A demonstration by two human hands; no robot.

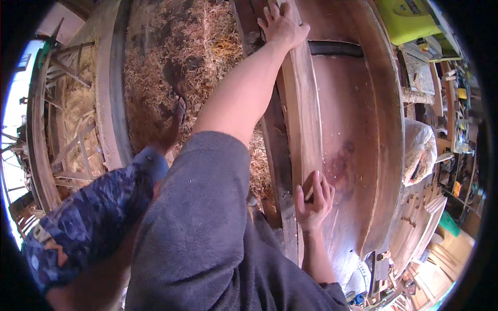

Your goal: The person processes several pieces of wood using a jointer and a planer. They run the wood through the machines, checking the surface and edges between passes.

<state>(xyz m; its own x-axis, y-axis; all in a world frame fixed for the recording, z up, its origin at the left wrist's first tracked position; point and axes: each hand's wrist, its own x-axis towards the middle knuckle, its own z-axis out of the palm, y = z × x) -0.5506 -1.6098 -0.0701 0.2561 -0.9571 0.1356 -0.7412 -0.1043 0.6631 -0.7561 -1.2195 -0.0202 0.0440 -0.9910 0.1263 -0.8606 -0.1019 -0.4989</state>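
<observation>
A long, pale wooden beam (302,103) runs away from me, lying lengthwise along a wide reddish-brown wooden piece (345,98). Over its far end my left hand (281,28) rests with the arm stretched out, fingers spread and thumb apart. Much nearer to me, my right hand (314,205) is at the beam, its fingers curled and its thumb on the left. Between that thumb and the fingers shows a small, narrow brown piece; what it is, I cannot make out. A dark timber (277,150) lies along the beam's left side.
Wood shavings (207,41) cover the floor at left. Another person, in blue patterned shorts (93,223), is close on my left, one foot (180,106) among the shavings. A plastic-wrapped bundle (419,152), stacked boards (415,228) and a lime-green case (404,20) are at right.
</observation>
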